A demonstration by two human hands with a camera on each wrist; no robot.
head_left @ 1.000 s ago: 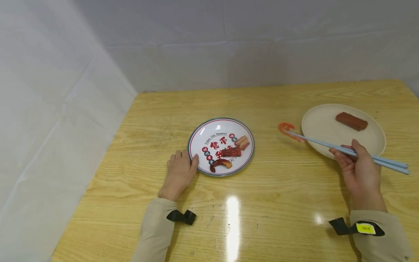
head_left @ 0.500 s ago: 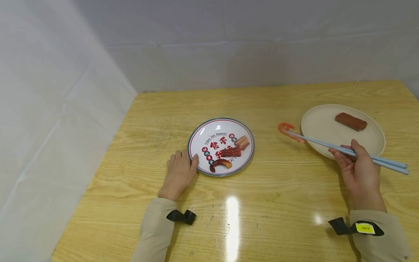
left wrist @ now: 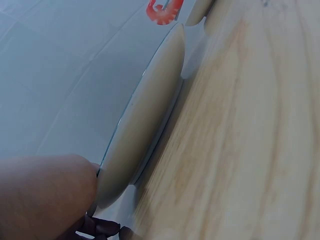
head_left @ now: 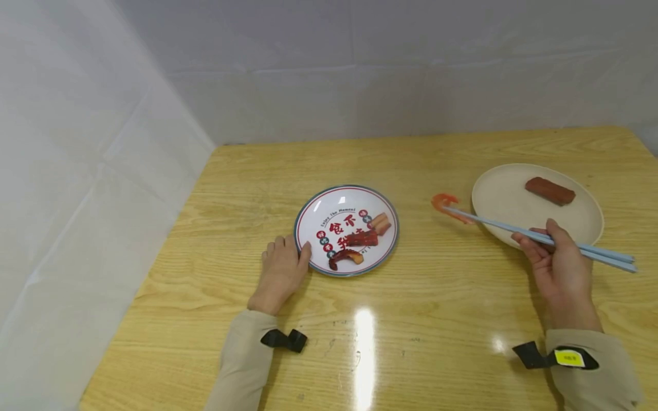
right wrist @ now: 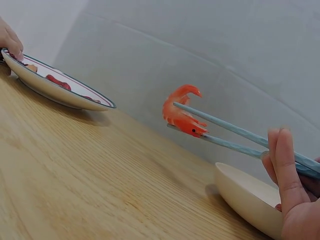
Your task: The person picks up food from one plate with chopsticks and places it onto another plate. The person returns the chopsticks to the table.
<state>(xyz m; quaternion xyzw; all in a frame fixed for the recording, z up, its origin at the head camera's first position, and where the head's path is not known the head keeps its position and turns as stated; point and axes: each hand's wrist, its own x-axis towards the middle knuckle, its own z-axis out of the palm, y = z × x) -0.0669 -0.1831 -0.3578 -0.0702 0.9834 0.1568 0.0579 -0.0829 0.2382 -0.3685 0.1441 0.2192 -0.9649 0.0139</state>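
At the left, the left hand point(head_left: 281, 271) has its thumb over the rim of one patterned plate point(head_left: 365, 200), fingers at the outer edge; the grip is nearly closed, presumably to stop the plate sliding. That plate rests flat on the table point(head_left: 437, 354) and bears three food pieces, grouped toward its near right side, seemingly to leave the far part free: one dark curled piece point(head_left: 346, 258), one red piece point(head_left: 362, 238) and one pale striped piece point(head_left: 381, 224). Between the two plates, clear of the table, one shrimp point(right wrist: 175, 114) is held at the tips of two blue chopsticks point(right wrist: 225, 125); the tips probably cross its curved body for a surer hold. The right hand point(head_left: 560, 268) has fingers and thumb closed on the chopsticks well behind the tips, a hold that likely gives reach. Last, one beige plate point(head_left: 506, 194), beyond that hand, bears one brown piece point(head_left: 550, 190) near its far edge. Count: two plates, two chopsticks, five food pieces including the shrimp.
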